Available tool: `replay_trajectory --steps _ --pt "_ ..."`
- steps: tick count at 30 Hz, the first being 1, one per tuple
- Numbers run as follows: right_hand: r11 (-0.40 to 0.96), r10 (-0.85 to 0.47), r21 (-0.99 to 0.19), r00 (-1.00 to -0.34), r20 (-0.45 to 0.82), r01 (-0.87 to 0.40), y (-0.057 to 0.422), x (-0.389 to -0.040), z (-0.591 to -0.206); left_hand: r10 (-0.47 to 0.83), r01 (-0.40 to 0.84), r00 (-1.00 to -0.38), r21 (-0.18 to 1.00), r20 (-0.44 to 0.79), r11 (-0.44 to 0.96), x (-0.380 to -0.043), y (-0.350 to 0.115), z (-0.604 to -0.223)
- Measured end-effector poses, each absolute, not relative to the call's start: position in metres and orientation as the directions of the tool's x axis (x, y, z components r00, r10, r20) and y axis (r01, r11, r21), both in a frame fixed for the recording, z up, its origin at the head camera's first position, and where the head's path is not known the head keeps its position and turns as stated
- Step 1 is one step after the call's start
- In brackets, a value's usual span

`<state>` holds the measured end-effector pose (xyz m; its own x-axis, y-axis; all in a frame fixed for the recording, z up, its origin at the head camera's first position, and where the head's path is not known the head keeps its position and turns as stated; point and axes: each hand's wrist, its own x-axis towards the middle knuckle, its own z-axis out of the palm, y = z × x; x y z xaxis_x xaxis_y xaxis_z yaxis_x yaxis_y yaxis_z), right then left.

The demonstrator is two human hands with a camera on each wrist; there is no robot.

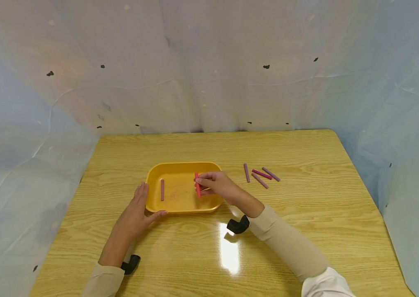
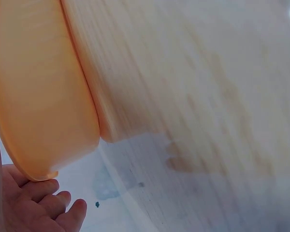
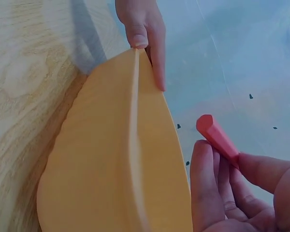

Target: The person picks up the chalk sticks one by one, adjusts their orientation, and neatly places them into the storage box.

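Between thumb and fingers my right hand (image 1: 217,185) pinches a red crayon (image 1: 198,185) over the right half of a yellow tray (image 1: 183,212). In the right wrist view the red crayon (image 3: 217,137) shows a six-sided end. My left hand (image 1: 135,212) rests against the tray's left end, thumb along the front rim and fingers extended at the side. Its fingertips (image 2: 50,193) show beside the rim in the left wrist view. A mauve crayon (image 1: 162,190) lies inside the tray near the left hand, and faint pinkish marks dot the bottom.
Right of the tray, several crayons (image 1: 262,174) in purple, magenta and mauve lie loosely grouped on the wooden table (image 1: 306,206). A pale plastic sheet (image 1: 209,62) hangs behind the table and along both sides. Black wrist mounts (image 1: 238,225) stick out below both forearms.
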<state>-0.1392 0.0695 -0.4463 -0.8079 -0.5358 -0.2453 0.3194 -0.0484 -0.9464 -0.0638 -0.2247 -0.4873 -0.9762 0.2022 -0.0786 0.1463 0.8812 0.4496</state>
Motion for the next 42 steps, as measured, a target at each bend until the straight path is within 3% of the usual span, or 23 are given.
replay_trajectory --steps 33,42 --pt "0.006 -0.522 -0.934 -0.796 -0.306 0.356 0.025 -0.144 -0.439 0.200 0.138 -0.975 0.443 -0.097 0.886 -0.064 -0.223 -0.483" --pt "0.049 -0.517 -0.932 -0.789 -0.331 0.359 0.015 -0.140 -0.416 0.200 0.140 -0.975 0.438 -0.095 0.888 -0.065 -0.224 -0.486"
